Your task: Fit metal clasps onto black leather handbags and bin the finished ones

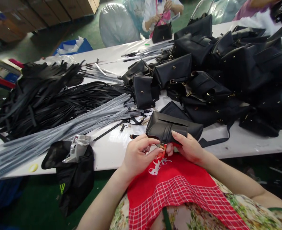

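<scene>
A small black leather bag (pixel 172 126) lies at the near edge of the white table (pixel 112 150), over my lap. My right hand (pixel 187 147) grips its near edge, fingers curled over the flap. My left hand (pixel 138 153) is pinched closed at the bag's lower left corner, fingers pressed on a small part I cannot make out. Both hands sit above my red apron (pixel 176 188).
A heap of finished black bags (pixel 227 73) fills the right of the table. Bundles of black straps (pixel 47 99) and grey wrapped straps (pixel 66 127) lie to the left. A black plastic bag (pixel 71 172) hangs off the near edge. Another person (pixel 161 12) handles a bag across the table.
</scene>
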`<control>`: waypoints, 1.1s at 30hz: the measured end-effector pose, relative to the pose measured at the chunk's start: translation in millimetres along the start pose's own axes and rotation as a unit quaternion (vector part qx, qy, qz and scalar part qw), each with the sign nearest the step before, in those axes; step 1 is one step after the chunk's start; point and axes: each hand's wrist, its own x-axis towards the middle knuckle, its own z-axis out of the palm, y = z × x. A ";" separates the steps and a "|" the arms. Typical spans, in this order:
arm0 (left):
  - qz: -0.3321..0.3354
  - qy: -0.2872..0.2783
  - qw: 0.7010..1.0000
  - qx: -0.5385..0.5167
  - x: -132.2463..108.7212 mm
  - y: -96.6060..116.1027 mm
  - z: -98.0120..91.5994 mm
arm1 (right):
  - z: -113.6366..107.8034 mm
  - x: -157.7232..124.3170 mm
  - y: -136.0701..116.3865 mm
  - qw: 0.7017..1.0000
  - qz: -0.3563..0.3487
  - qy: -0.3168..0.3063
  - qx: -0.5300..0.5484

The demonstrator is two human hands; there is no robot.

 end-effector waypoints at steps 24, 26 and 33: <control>0.001 -0.199 0.979 0.038 28.8 15.3 -17.2 | 0.7 1.3 4.0 0.994 0.110 -0.009 0.012; 0.010 -0.219 0.975 0.042 28.7 16.9 -18.0 | 1.7 1.0 4.3 0.994 0.104 -0.013 -0.008; 0.019 -0.228 0.969 0.087 26.8 22.5 -17.2 | 1.3 0.0 4.6 0.994 0.101 -0.025 -0.028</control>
